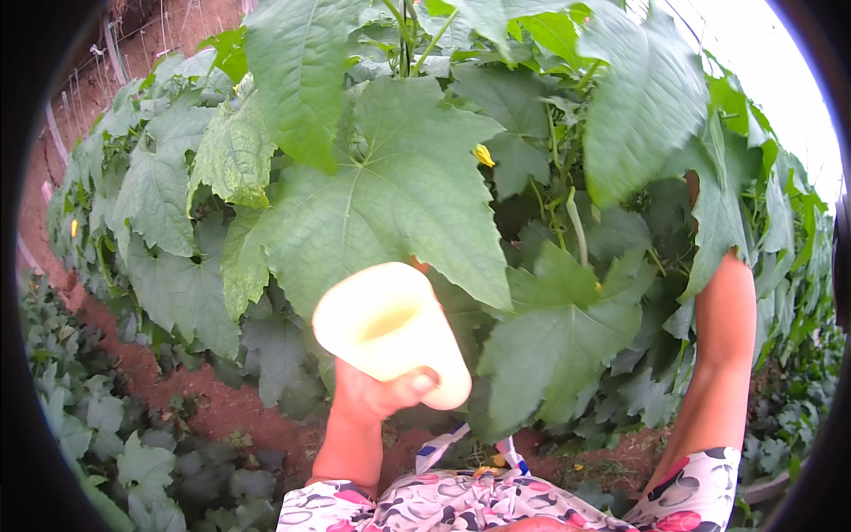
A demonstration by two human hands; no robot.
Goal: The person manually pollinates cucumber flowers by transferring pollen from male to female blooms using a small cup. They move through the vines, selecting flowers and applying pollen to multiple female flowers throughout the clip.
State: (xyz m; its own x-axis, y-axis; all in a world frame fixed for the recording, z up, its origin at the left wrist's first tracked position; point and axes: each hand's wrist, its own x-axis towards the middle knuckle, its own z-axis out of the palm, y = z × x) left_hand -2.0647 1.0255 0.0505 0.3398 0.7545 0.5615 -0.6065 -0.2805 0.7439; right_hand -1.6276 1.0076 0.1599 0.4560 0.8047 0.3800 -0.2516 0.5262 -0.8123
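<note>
My left hand [392,392] grips a pale, cup-shaped container [425,346], its thumb lying along the near side. The container is tilted and so overexposed that its contents cannot be made out. Just behind it hangs a broad green vine leaf [372,193]. On the right, my right forearm [721,332] reaches up into the foliage, and leaves hide the hand. Between the two arms, a slender young green fruit [577,226] hangs on the climbing vine. A yellow flower [483,155] shows among the leaves to its upper left.
Dense leaves [159,179] of the vine row extend to both sides. Reddish soil [219,405] lies below, with low leafy plants [146,465] at lower left. Upright strings [73,106] stand before an earthen wall at upper left. White and blue straps [442,447] hang at my waist.
</note>
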